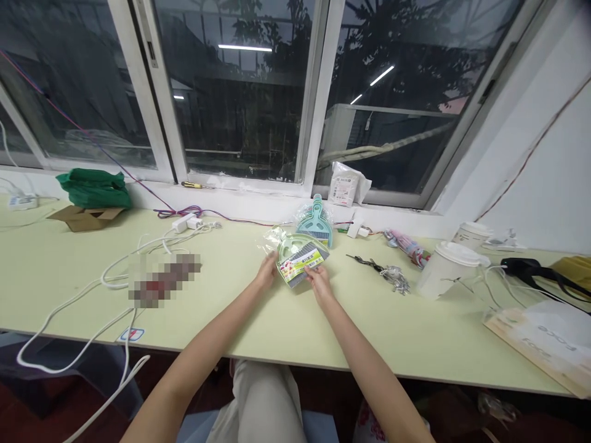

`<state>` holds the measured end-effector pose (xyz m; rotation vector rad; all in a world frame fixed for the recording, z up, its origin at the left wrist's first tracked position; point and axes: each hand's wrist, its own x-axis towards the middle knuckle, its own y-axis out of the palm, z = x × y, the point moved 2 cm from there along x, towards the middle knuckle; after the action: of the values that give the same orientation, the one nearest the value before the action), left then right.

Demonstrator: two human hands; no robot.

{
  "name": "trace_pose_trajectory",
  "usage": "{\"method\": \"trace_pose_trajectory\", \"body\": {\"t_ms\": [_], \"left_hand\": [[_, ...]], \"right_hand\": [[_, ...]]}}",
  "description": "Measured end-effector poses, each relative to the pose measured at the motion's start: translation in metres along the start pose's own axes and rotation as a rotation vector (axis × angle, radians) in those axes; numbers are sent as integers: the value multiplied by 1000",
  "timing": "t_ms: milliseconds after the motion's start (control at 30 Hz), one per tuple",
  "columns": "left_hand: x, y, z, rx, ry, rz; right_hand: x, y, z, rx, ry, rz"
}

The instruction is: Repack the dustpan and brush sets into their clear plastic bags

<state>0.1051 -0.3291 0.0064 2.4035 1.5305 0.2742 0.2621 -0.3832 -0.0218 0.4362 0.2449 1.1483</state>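
Between my hands is a small green dustpan and brush set (301, 255) in a clear plastic bag, with a printed label across the dark bristles. My left hand (266, 271) grips its left edge, fingers partly behind the bag. At the lower right, my right hand (319, 283) pinches the label side. The set is tilted above the table, its handle end pointing up and left. Just behind it, against the wall, rests a stack of blue-green dustpan and brush sets (316, 223), partly hidden by the one I hold.
Scissors (369, 263) lie to the right, near a paper cup (446, 271) and a tissue pack (545, 344). White cables (104, 280) loop over the table's left side. A cardboard box (85, 216) with green cloth (95, 187) stands at the back left.
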Motion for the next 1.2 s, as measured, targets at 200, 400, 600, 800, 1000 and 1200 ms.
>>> {"method": "trace_pose_trajectory", "body": {"t_ms": [200, 400, 600, 800, 1000, 1200], "left_hand": [[-6, 30, 22, -119, 8, 225], [-15, 29, 22, -72, -75, 288], [-9, 33, 30, -113, -92, 313], [10, 1, 23, 66, -48, 21], [8, -31, 6, -21, -198, -38], [0, -31, -3, -25, -240, 0]], "right_hand": [[-2, -2, 5, 30, -80, -76], [1, -4, 11, 38, -77, -70], [7, -7, 11, 48, -122, -82], [12, -10, 11, -120, 125, 103], [6, -45, 48, -565, -132, 9], [-6, -23, 59, -658, -483, 240]]}}
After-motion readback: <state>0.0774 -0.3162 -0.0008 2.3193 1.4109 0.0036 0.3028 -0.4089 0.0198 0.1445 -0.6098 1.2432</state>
